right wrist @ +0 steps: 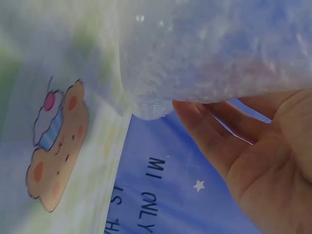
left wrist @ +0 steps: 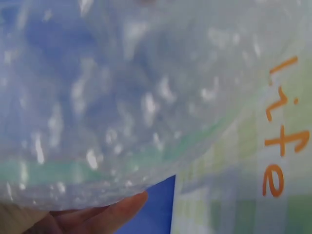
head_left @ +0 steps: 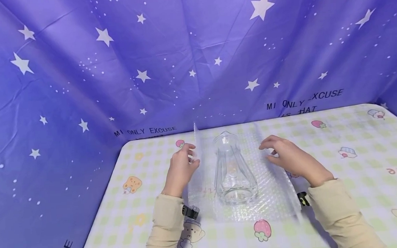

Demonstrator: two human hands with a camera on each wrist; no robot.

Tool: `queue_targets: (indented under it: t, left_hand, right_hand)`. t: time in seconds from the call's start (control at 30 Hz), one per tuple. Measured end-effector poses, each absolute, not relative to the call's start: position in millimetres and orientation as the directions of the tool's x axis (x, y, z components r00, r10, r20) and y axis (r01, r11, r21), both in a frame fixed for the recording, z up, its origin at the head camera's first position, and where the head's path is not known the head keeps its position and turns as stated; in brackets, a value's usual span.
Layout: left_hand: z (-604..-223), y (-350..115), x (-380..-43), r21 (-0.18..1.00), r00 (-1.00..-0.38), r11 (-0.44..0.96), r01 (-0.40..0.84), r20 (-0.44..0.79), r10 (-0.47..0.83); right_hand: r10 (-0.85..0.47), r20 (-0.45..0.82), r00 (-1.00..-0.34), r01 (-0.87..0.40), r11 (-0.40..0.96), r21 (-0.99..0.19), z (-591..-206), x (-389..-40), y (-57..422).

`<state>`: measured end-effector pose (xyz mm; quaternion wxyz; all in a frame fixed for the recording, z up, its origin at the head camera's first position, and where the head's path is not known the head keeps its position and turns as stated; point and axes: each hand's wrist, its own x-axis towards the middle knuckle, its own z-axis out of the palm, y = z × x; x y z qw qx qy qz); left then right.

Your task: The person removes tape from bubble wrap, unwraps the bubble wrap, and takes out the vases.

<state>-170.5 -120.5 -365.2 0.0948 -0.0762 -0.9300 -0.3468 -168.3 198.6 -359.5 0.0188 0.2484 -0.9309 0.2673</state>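
Note:
A clear glass carafe [head_left: 235, 175] with a narrow neck and wide base lies or stands at the middle of a sheet of bubble wrap [head_left: 265, 207]; which of the two I cannot tell. Both sides of the sheet are raised. By its left side is my left hand [head_left: 182, 168], thumb and fingers apart at the edge. My right hand [head_left: 287, 158] is at the opposite side, with a gap between thumb and index finger. In the right wrist view, fingers [right wrist: 207, 129] touch the outside of the wrap, which partly hides them. The wrap also covers most of the left hand [left wrist: 97, 217] in its wrist view.
The table [head_left: 148, 203] has a pale green checked cloth printed with strawberries, bears and cupcakes. Behind it and at its sides hangs a purple-blue curtain [head_left: 196, 86] with white stars and black lettering. Dark wrist straps [head_left: 190, 212] show at both cuffs.

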Motion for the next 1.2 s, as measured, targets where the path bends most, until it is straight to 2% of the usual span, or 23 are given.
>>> queue_targets:
  t: [0.23, 0.5, 0.77, 1.2]
  left_hand:
    - [-373.9, -133.3, -175.7, 0.664, -0.985, 0.731, 0.156, 0.158, 0.067]
    - [-378.5, -145.1, -180.1, 0.694, -0.988, 0.705, 0.149, 0.124, 0.087]
    - [-380.9, -151.1, -181.2, 0.683, -0.994, 0.723, 0.108, 0.077, 0.075]
    - [-385.6, -153.5, -183.5, 0.666, -0.996, 0.741, 0.081, 0.029, 0.083]
  right_hand:
    - [-0.437, 0.098, -0.894, -0.42, 0.741, -0.524, -364.9, -170.7, 209.4]
    - [-0.432, 0.106, -0.896, -0.425, 0.76, -0.492, -371.8, -177.2, 221.5]
    - [-0.402, 0.053, -0.914, -0.372, 0.779, -0.504, -372.5, -179.3, 233.6]
    - [-0.398, 0.033, -0.917, -0.36, 0.786, -0.502, -377.4, -183.5, 249.0]
